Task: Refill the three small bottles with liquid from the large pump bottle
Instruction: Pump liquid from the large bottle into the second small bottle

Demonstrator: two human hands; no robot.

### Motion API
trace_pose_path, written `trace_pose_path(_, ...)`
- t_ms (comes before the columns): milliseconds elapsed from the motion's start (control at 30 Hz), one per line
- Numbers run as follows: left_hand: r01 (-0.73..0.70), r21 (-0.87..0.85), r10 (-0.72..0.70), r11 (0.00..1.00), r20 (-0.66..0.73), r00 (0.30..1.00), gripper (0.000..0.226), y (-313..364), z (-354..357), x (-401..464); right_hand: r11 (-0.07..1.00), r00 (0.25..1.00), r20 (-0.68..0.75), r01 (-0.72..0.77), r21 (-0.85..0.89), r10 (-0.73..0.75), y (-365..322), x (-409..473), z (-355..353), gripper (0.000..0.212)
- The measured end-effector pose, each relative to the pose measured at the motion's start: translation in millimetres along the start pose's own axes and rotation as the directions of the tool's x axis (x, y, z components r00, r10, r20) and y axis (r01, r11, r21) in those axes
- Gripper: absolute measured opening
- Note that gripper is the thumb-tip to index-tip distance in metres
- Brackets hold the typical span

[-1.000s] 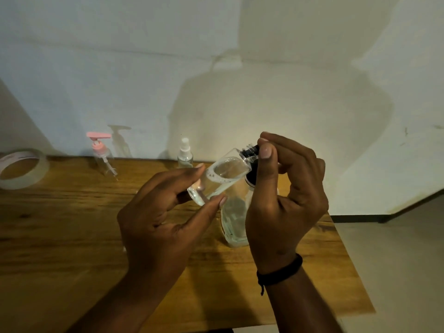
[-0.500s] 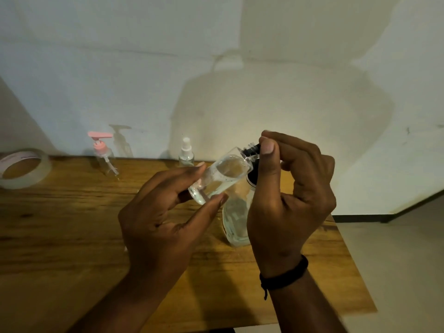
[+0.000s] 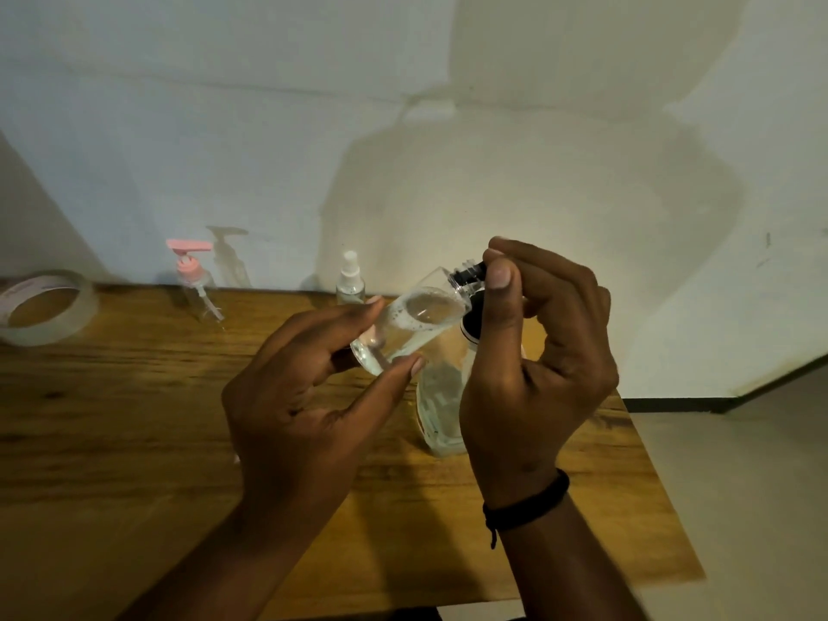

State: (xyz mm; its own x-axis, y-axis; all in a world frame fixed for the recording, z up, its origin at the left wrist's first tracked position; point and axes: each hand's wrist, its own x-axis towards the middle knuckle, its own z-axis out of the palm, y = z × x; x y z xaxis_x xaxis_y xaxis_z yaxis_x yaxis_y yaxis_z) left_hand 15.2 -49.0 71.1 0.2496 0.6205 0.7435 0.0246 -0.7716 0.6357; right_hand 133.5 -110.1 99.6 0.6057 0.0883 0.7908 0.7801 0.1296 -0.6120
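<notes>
The left hand point(image 3: 300, 405) holds a small clear bottle point(image 3: 412, 324) near the middle of the frame. Its fingers point(image 3: 354, 313) and thumb are curled round the bottom end of the bottle. The bottle is tipped, with its neck pointing up and to the right. There is some clear liquid inside it, with little bubbles.

The right hand point(image 3: 537, 365) pinches the black cap point(image 3: 470, 273) at the neck of that bottle, with the thumb in front and the fingers bent over the top. You can see the screw rings of the neck just beside the cap. A black band point(image 3: 528, 504) goes round the right wrist.

Right behind the hands stands the large bottle point(image 3: 441, 410) on the wooden table point(image 3: 112, 419). It is clear and has liquid in it. The right hand hides part of it.

Farther back, near the wall, stands a small spray bottle point(image 3: 350, 280) with a white top. In the upper left of the frame stands a small pump bottle point(image 3: 197, 284) with a pink top. At the far left edge lies a roll of clear tape point(image 3: 49, 311).
</notes>
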Motion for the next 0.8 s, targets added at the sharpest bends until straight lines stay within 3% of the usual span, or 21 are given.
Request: trace_pose_path(800, -0.008, -0.011, 0.008, 1.000, -0.012, 1.000, 0.044, 0.1, -1.7, 1.0, 1.000, 1.000, -0.006, -0.002, -0.001, 0.002, 2.5, -1.7, 0.6, 0.011)
